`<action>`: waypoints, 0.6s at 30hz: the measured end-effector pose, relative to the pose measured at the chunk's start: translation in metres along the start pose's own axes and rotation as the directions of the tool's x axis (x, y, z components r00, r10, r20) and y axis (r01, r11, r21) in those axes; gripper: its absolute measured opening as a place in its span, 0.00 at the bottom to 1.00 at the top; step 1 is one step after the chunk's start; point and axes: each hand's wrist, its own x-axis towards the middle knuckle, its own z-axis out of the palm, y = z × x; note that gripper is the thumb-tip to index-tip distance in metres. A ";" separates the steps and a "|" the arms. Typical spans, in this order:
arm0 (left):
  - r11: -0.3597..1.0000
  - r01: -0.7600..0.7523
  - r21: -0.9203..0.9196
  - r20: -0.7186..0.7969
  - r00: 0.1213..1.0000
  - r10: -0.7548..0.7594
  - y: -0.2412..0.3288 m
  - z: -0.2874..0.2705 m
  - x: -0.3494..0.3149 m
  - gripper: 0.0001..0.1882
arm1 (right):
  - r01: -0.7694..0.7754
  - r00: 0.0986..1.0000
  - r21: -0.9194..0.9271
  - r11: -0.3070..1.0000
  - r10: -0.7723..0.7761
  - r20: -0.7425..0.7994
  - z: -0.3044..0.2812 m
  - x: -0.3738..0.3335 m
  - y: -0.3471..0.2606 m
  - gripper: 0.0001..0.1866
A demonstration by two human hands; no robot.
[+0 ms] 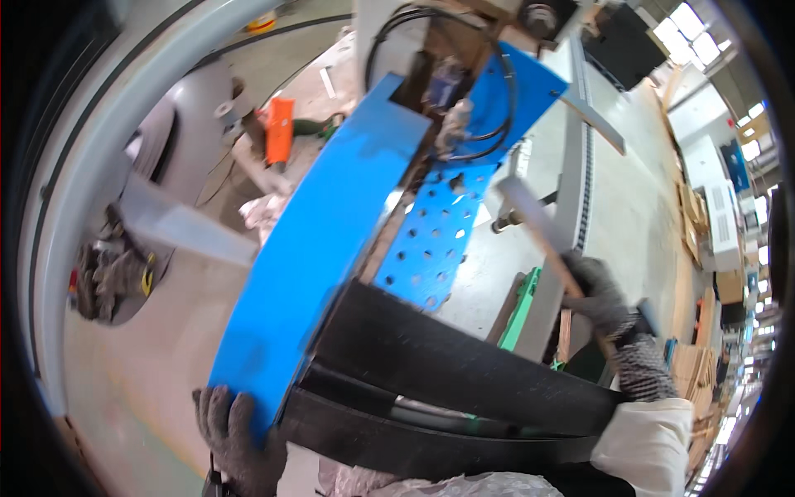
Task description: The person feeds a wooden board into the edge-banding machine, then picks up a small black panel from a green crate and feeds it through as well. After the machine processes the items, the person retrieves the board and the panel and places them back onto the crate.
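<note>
My left hand [236,435], in a dark grey glove, lies on the lower end of a long blue metal panel [302,248], its fingers a little apart. My right hand [595,294], gloved the same way, is closed round a narrow strip of board [538,219]. This strip is grey on its face and brown along its edge, and it looks blurred. It slants from my wrist up toward a perforated blue plate [431,240], apart from it. Between my hands stretch two wide black bands or panels [455,356].
Black hoses [507,108] loop over fittings at the blue machine's top. Past it runs a grey rail [571,166] with another grey strip [596,124] across it. An orange tool [280,132] and gloves [112,277] lie left. A green bar [522,306] sits below the right hand's strip.
</note>
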 end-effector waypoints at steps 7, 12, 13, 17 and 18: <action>1.000 -0.022 0.002 -0.140 0.990 0.022 0.007 -0.004 0.005 0.30 | 0.177 0.916 -0.827 0.534 -0.397 -0.060 0.041 0.002 -0.007 0.39; 0.999 -0.038 -0.035 -0.078 0.996 0.035 0.005 0.002 0.012 0.33 | 0.257 0.927 -0.811 0.525 -0.372 0.053 0.023 0.002 -0.021 0.35; 0.999 -0.044 -0.021 -0.072 0.997 0.042 0.004 0.001 0.011 0.33 | 0.283 0.922 -0.807 0.518 -0.379 0.080 0.020 0.003 -0.026 0.33; 0.999 -0.022 -0.024 -0.075 0.997 0.020 0.010 -0.008 0.010 0.32 | 0.359 0.906 -0.803 0.476 -0.386 0.176 0.026 0.001 -0.046 0.32; 0.999 -0.021 -0.025 -0.075 0.997 0.019 0.012 -0.011 0.009 0.32 | 0.373 0.918 -0.774 0.511 -0.322 0.230 0.027 0.005 -0.047 0.32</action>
